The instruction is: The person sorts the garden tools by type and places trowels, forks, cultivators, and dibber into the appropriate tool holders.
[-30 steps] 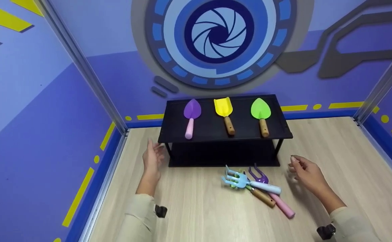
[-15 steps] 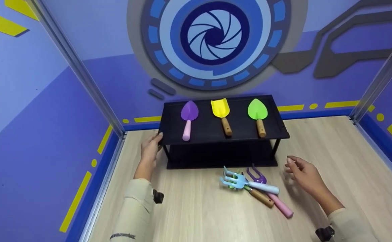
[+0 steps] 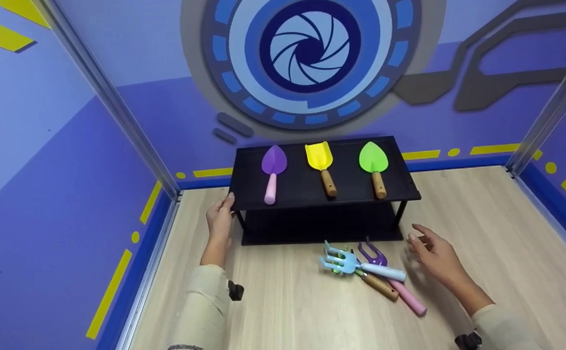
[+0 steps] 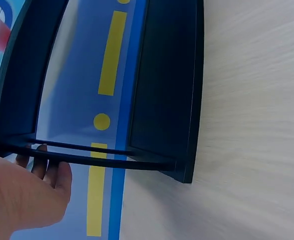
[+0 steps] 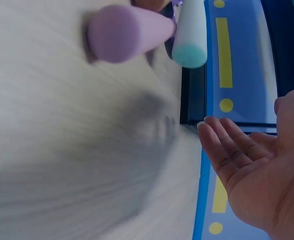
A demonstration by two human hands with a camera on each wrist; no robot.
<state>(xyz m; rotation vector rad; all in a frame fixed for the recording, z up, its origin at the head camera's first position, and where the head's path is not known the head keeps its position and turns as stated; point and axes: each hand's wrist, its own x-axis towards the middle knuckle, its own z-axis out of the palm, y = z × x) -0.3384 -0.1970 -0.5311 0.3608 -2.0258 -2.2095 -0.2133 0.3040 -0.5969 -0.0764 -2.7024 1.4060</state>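
Observation:
My left hand (image 3: 220, 218) holds the front left corner of a black two-tier rack (image 3: 297, 192), thumb on the top shelf's edge. In the left wrist view its fingers (image 4: 61, 180) curl beneath that shelf by the side posts. On the top shelf lie a purple trowel with a pink handle (image 3: 274, 165), a yellow scoop (image 3: 320, 156) and a green trowel (image 3: 373, 158). My right hand (image 3: 433, 253) hovers with loose fingers right of the rack, holding nothing. Nearest to it is a pile: a light blue hand rake (image 3: 382, 271) over a purple fork with a pink handle (image 3: 411, 299) and a wooden-handled tool (image 3: 380, 286).
The rack stands on a light wood table (image 3: 283, 311), close to the printed blue back wall (image 3: 166, 116). Another panel (image 3: 35, 194) rises at the left, and one more at the right. The rack's lower shelf (image 3: 317, 226) sits just behind the pile.
My left hand has come up and forward from beside the rack and taken hold of its front left corner. The right hand's fingers have opened out slightly. The tools lie as before.

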